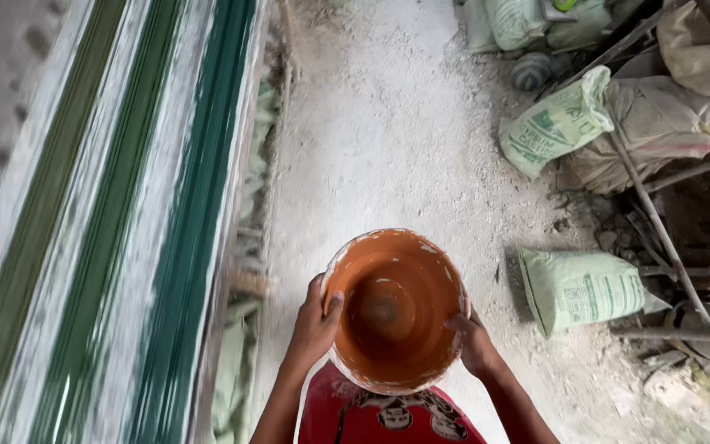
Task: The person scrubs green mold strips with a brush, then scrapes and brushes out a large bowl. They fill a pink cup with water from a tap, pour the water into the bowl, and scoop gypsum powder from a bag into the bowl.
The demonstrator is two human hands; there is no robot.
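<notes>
From the head camera, one orange bucket (394, 311) is sitting mouth-up and empty between both hands, low centre above the dusty floor (388, 123). The left hand (315, 326) is clamping the rim at nine o'clock, thumb hooked inside; the right hand (474, 341) is gripping at four o'clock. Two green sacks (581, 288) are lying off at three o'clock.

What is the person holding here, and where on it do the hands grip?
An orange bucket, gripped by its rim: left hand on the left side, thumb hooked inside, right hand on the right side.
</notes>
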